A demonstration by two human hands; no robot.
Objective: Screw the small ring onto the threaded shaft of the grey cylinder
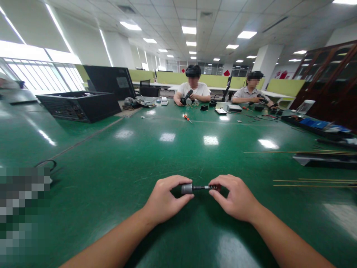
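Note:
My left hand [164, 197] pinches a short grey cylinder [186, 188] between thumb and fingers. A thin dark shaft [199, 188] runs rightward from that cylinder. At the shaft's other end, a dark coil that looks like a spring [214, 187] sits in the fingertips of my right hand [237, 197]. The shaft lies level between both hands, low over the green table [134, 208] or resting on it; I cannot tell which. Fingers partly cover the coil.
A black computer case [80, 106] stands at the back left. An orange screwdriver [187, 118] lies mid-table. Thin yellowish rods [315, 181] and a dark tray [326, 160] are on the right. Two people [195, 87] work across the table with dark power tools.

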